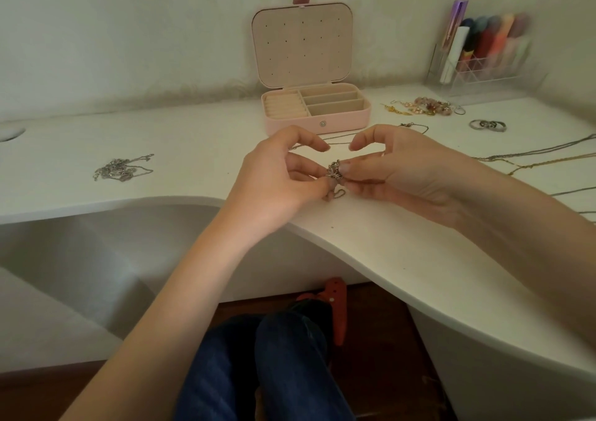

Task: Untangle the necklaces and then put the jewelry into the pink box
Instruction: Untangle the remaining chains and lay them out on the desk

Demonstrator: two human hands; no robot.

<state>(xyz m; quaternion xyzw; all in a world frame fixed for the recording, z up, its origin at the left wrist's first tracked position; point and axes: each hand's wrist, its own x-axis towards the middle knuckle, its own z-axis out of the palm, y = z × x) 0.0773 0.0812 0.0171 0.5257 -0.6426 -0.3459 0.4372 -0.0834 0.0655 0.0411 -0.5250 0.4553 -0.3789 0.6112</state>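
Both hands meet over the white desk's front edge (354, 240). My left hand (277, 178) and my right hand (400, 169) pinch a small tangled knot of silver necklace chain (335, 170) between their fingertips, a little pendant hanging below it. A thin chain runs from behind the hands toward the back right. The pink box (317, 123) stands open just beyond the hands, its lid upright and its compartments bare. A heap of silver chain (121, 169) lies to the left.
Beaded and gold jewelry (425, 106) and several silver rings (487, 125) lie at the back right. Long chains (541, 156) stretch off the right side. A clear organizer (483, 65) with colored items stands against the wall. My knees are under the desk.
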